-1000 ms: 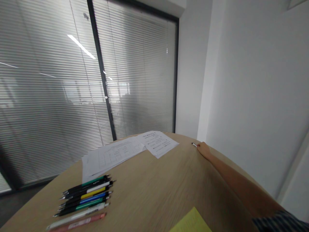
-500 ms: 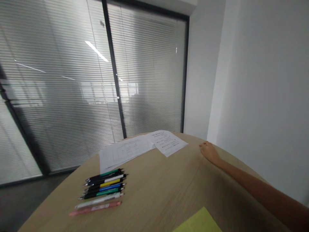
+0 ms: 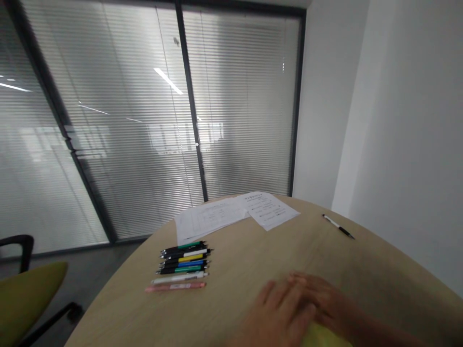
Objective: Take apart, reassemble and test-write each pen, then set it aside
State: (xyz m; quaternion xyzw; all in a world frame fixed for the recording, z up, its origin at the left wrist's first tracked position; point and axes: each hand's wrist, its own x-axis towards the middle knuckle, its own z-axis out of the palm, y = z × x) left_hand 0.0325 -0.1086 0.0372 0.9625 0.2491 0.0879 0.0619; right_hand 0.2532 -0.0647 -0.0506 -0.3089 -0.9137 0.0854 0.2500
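Observation:
My left hand [image 3: 277,315] is low in the view, its fingers stretched forward and a little blurred. It meets or overlaps my right hand [image 3: 327,299], whose fingers are partly hidden behind it and smeared by motion. Under and beside both hands shows a piece of yellow paper [image 3: 323,337], mostly covered. A white and black pen [image 3: 338,226] lies alone near the table's right edge, apart from both hands. Left of my hands, several pens lie side by side in a row, among them a pink pen [image 3: 177,287] at the near end and a white pen [image 3: 181,277].
The round wooden table [image 3: 231,270] carries printed sheets [image 3: 213,219] at its far side, with another sheet [image 3: 273,212] overlapping them. A yellow-green chair [image 3: 32,289] with black armrests stands at the left. Glass panels with blinds and a white wall rise beyond the table.
My right hand has drawn back from the right edge, where the white and black pen now shows. My left hand has come into view beside it, over the yellow paper. The view has turned left.

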